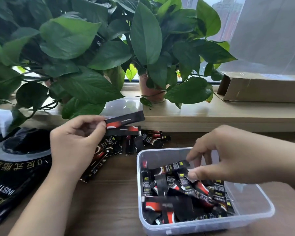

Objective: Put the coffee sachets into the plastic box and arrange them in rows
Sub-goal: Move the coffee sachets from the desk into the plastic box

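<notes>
A clear plastic box (pixel 255 200) stands on the wooden table at the lower right, holding several black-and-red coffee sachets (pixel 169 201) in a jumbled heap, not in rows. My right hand (pixel 232 159) hovers over the box, its thumb and fingertips pinching the end of one sachet (pixel 175 166) lifted above the heap. My left hand (pixel 75 142) is raised left of the box and grips two sachets (pixel 126 124) by their left ends, one above the other. More loose sachets (pixel 140 142) lie on the table behind the box.
A large black coffee bag (pixel 15 167) lies at the left edge of the table. Leafy potted plants (pixel 150 89) stand on the window sill behind, with a clear lid (pixel 123 106) and a cardboard box (pixel 262 87) also on the sill.
</notes>
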Motion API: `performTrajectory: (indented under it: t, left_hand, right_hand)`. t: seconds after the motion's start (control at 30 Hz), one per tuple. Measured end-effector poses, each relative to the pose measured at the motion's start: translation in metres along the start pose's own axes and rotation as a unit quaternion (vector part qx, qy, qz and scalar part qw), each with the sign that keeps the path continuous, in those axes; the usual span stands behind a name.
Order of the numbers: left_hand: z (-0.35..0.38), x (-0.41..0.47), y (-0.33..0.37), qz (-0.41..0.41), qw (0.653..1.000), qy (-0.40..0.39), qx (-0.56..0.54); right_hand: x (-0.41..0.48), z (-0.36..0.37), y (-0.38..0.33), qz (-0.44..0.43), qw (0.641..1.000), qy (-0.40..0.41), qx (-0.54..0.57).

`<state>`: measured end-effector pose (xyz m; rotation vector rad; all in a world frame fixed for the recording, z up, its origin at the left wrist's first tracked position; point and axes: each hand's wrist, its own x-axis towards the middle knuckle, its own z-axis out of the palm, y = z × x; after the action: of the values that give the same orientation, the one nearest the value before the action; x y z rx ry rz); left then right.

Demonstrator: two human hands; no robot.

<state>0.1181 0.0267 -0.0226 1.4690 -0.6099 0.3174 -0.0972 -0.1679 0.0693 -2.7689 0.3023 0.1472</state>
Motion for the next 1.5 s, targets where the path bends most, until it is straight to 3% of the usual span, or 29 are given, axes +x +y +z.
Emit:
performTrajectory:
  t: [0.13,0.27,0.43,0.5,0.6,0.7,0.83,0.93,0.97,1.1,1.23,1.5]
  left_hand:
    - [0.001,-0.003,0.01,-0.037,0.991,0.018,-0.131]
    - [0.01,-0.017,0.021,-0.079,0.971,-0.046,-0.221]
    - [0.023,-0.04,0.031,-0.037,0.966,-0.224,-0.124]
    - [0.023,-0.038,0.025,-0.009,0.967,-0.24,-0.087]
    - [0.012,-0.02,-0.002,0.059,0.978,-0.169,0.11]
    - [-0.001,-0.003,-0.02,-0.003,0.916,-0.167,0.365]
    - [-0.02,0.005,-0.025,-0.156,0.847,-0.289,0.418]
    - [-0.032,0.009,-0.029,-0.212,0.773,-0.397,0.447]
    - [-0.034,0.009,-0.03,-0.217,0.762,-0.406,0.456]
    - [-0.033,0.012,-0.037,-0.164,0.806,-0.341,0.455]
    - [-0.027,0.011,-0.045,-0.122,0.821,-0.293,0.475]
    - [-0.019,0.009,-0.056,0.0,0.846,-0.292,0.447]
  right_hand:
    - [-0.001,0.006,0.011,-0.014,0.991,0.129,0.032]
    - [-0.002,0.01,0.021,-0.005,0.974,0.212,0.085]
    - [0.003,0.013,0.033,0.023,0.956,0.278,0.095]
    - [0.007,0.009,0.037,0.031,0.949,0.295,0.105]
    - [0.024,0.0,0.036,0.02,0.961,0.268,0.062]
    - [0.058,-0.003,0.029,-0.013,0.983,0.183,-0.02]
    - [0.113,0.009,0.019,-0.056,0.992,0.053,-0.102]
    - [0.146,0.02,0.015,-0.065,0.987,0.001,-0.147]
    - [0.155,0.025,0.014,-0.069,0.984,-0.01,-0.163]
    - [0.182,0.047,0.017,-0.08,0.971,-0.044,-0.22]
    - [0.194,0.058,0.018,-0.091,0.966,-0.032,-0.239]
    - [0.186,0.047,0.029,-0.093,0.972,-0.005,-0.216]
